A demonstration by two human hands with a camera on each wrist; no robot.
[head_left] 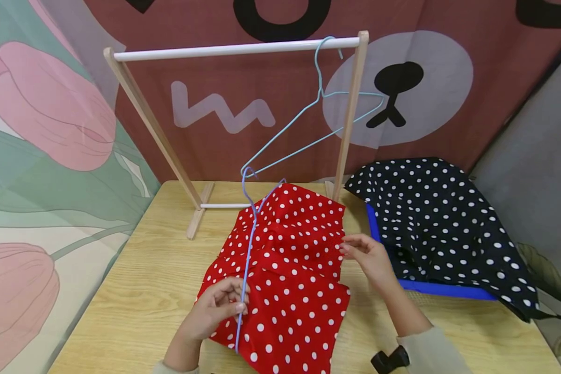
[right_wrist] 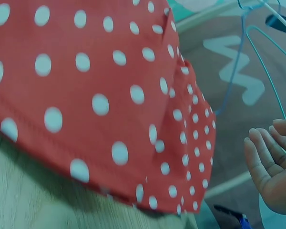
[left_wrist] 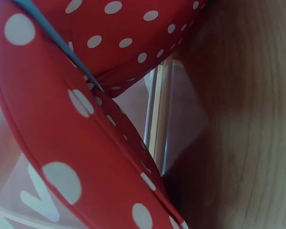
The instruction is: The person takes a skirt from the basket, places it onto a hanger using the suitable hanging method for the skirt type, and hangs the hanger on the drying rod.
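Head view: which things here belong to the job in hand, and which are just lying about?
In the job, or probably so:
red dotted cloth, beside the right hand
purple hanger, held by the left hand
rack, with turquoise hanger on it

Apparently just lying about, neither hand on them:
black dotted cloth
blue tray beneath it
printed wall hanging
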